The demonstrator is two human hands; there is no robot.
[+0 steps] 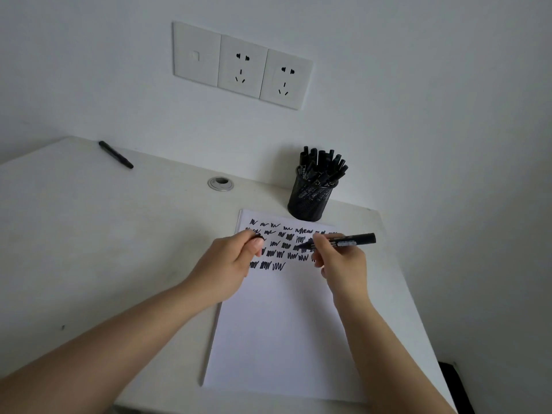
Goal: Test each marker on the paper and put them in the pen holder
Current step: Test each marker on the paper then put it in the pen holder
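Observation:
A white sheet of paper [280, 330] lies on the desk, its upper part covered with several rows of black scribbles. My right hand [340, 264] grips an uncapped black marker [352, 241] with its tip pointing left over the scribbles. My left hand [230, 261] pinches a small black cap [259, 236] just left of the tip. A black mesh pen holder [309, 198] full of several black markers stands beyond the paper's top edge. One more black marker [116, 154] lies alone at the desk's far left corner.
The white desk [104, 249] meets a white wall with a row of sockets [242, 65]. A round metal cable grommet [221, 184] sits near the back edge. The desk's right edge falls away to a dark floor patch [457, 386].

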